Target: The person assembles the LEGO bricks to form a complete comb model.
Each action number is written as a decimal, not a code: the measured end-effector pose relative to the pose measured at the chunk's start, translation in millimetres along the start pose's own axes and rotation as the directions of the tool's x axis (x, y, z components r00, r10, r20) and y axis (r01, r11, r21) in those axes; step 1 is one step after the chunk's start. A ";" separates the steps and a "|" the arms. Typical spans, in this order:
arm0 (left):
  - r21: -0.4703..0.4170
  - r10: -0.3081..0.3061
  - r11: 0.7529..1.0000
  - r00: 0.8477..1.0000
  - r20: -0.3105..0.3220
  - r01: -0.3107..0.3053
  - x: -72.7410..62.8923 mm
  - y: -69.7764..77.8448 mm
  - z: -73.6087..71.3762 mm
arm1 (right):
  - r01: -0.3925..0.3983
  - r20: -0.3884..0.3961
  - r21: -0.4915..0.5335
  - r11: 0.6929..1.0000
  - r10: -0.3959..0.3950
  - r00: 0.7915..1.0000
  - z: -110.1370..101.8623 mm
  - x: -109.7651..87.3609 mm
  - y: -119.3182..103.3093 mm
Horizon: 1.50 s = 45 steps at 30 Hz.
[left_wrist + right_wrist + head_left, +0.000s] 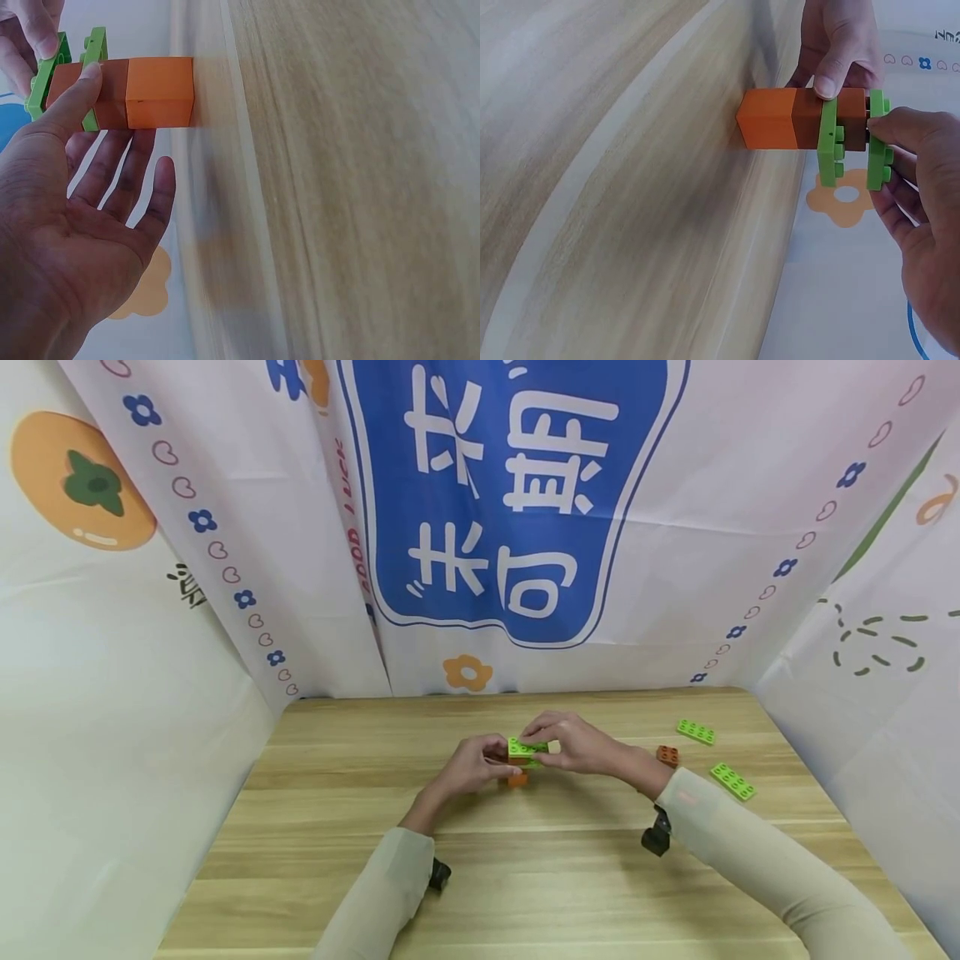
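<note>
Over the table's [525, 885] far half: hand-held brick stack [807, 124].
Left hand [474, 766] grips the stack; right hand [573, 746] pinches the top plate [876, 171]. Rightward: near green plate [733, 782], brown brick [669, 755] partly overlapped by the right forearm [637, 767], far green plate [696, 732]. Behind: backdrop [660, 610].

A pale wood-grain table [330, 793] stands against a white cloth [660, 618] printed with a large blue panel [491, 502] of white characters, an orange flower [453, 672] below it, and borders of hearts and small blue flowers [202, 521]. White side cloths [112, 693] carry an orange fruit [56, 485] at left, dark dashes [913, 618] at right. Soft shadows fall across the tabletop.
</note>
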<state>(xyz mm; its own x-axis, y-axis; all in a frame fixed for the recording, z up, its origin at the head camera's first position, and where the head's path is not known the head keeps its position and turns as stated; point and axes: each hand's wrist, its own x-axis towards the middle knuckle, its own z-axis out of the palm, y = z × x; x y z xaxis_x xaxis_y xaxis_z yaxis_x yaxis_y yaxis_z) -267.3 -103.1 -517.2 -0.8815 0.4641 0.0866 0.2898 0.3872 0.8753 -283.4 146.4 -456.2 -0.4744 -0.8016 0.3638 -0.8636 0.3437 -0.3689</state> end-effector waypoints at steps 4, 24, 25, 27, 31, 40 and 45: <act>0.004 0.003 1.000 1.000 0.003 -0.003 1.3 -0.2 0.3 | -0.004 0.012 0.000 1.000 0.004 1.000 -0.9 0.4 0.4; 0.006 -0.013 1.000 1.000 -0.003 0.013 2.6 1.6 -0.2 | -0.026 0.079 0.004 1.000 0.025 0.997 -6.4 6.9 -3.4; 0.005 -0.012 1.000 1.000 -0.003 0.012 2.5 1.8 -0.3 | -0.024 0.084 -0.002 1.000 0.024 0.996 -7.1 7.6 -4.3; 0.010 -0.013 1.000 1.000 -0.002 0.013 2.5 2.8 -0.4 | -0.022 0.089 -0.010 1.000 0.023 0.996 -7.9 9.2 -5.5; 0.023 -0.018 1.000 1.000 -0.005 0.018 1.7 4.7 -0.7 | -0.024 0.106 -0.027 0.999 0.027 0.994 -8.4 11.4 -6.5; 0.015 -0.025 1.000 1.000 -0.007 0.025 0.5 4.1 -1.3 | 0.006 0.119 -0.062 0.998 0.002 0.993 -7.3 13.4 -7.5; 0.008 -0.027 1.000 1.000 -0.006 0.027 1.9 2.1 0.0 | -0.006 0.103 -0.049 0.999 0.011 0.995 -5.6 10.9 -5.3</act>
<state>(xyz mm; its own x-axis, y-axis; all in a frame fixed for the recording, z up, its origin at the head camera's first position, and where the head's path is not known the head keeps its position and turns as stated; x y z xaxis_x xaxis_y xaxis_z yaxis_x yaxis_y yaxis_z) -268.3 -101.3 -515.2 -0.8914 0.4484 0.0655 0.2683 0.4057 0.8737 -285.0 138.6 -445.5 -0.4642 -0.8437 0.2696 -0.8678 0.3723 -0.3292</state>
